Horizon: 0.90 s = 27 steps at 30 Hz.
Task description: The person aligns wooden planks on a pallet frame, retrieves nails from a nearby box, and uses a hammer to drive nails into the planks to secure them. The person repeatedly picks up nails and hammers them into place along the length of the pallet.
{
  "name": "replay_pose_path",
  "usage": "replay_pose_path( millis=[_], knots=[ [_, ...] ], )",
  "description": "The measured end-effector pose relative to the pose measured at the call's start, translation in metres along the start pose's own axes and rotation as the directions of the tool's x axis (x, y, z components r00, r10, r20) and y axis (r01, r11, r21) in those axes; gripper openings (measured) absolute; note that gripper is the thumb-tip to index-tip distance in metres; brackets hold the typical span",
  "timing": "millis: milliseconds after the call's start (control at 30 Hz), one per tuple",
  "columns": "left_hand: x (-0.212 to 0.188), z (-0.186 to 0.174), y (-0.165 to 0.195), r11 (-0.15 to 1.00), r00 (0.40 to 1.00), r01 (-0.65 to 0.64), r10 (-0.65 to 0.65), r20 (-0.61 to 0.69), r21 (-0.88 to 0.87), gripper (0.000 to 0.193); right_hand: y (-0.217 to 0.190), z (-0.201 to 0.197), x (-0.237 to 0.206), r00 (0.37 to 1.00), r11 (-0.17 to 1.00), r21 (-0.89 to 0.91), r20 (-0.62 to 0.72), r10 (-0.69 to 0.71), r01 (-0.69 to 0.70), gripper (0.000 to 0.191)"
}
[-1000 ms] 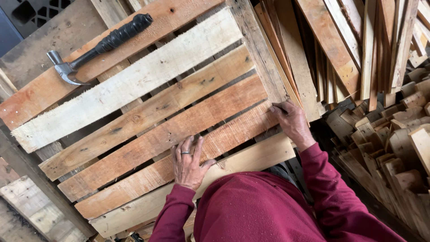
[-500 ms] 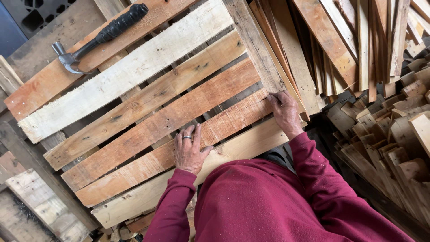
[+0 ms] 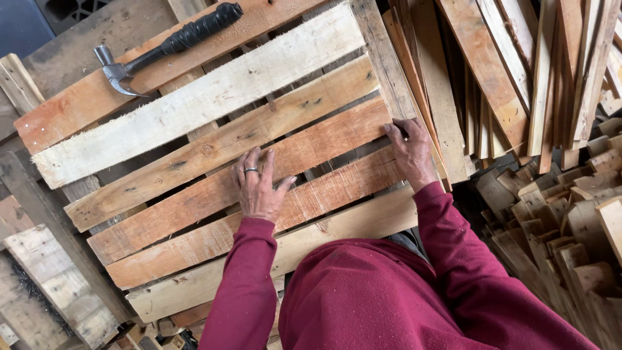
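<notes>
A wooden pallet (image 3: 194, 110) of several slats lies in front of me. My left hand (image 3: 259, 185), a ring on one finger, rests flat with fingers spread on a reddish slat (image 3: 324, 139) near the middle. My right hand (image 3: 411, 152) presses on the right end of the same reddish slat, fingers against the pallet's end rail. Neither hand holds anything. A claw hammer (image 3: 168, 45) with a black wrapped handle lies on the far orange slat, well beyond both hands. My dark red sleeves and top fill the lower foreground.
A heap of loose boards (image 3: 512, 71) leans to the right of the pallet. Below it is a pile of small wooden blocks (image 3: 570, 233). Weathered boards (image 3: 45, 285) lie at the lower left.
Both hands have slid a little farther up the pallet, from the nearer slats onto the reddish slat. The view has shifted slightly; the hammer has stayed in place.
</notes>
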<state>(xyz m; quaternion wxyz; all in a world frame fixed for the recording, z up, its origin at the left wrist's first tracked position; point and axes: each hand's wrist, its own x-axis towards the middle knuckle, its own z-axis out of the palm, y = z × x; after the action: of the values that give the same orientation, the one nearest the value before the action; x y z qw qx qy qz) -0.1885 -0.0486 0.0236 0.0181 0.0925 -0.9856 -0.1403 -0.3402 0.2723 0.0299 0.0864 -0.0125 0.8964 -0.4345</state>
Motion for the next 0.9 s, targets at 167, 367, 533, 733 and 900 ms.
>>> replay_pose_path(
  millis=[167, 367, 533, 733, 900],
  knots=[
    [0.006, -0.004, -0.005, 0.995, 1.0, 0.01, -0.009, 0.012, -0.099, 0.09, -0.005, 0.002, 0.002, 1.0, 0.999, 0.053, -0.028, 0.011, -0.01, 0.027],
    [0.014, -0.01, -0.002, 0.996, 0.996, 0.058, -0.053, 0.074, -0.071, 0.098, 0.0, 0.001, -0.002, 1.0, 0.992, 0.128, 0.0, -0.003, 0.003, 0.021],
    [0.019, -0.019, 0.001, 0.995, 0.991, 0.086, -0.081, 0.102, -0.048, 0.095, 0.004, 0.004, -0.002, 0.999, 0.988, 0.15, -0.005, 0.034, -0.033, 0.022],
    [0.026, -0.027, 0.005, 0.994, 0.984, 0.093, -0.083, 0.155, -0.058, 0.098, 0.006, 0.003, -0.002, 0.997, 0.987, 0.138, 0.02, 0.074, -0.076, 0.022],
    [0.026, -0.03, 0.005, 0.993, 0.982, 0.097, -0.084, 0.169, -0.07, 0.096, 0.002, 0.003, 0.0, 0.999, 0.991, 0.122, -0.015, 0.05, -0.048, 0.025]
  ],
)
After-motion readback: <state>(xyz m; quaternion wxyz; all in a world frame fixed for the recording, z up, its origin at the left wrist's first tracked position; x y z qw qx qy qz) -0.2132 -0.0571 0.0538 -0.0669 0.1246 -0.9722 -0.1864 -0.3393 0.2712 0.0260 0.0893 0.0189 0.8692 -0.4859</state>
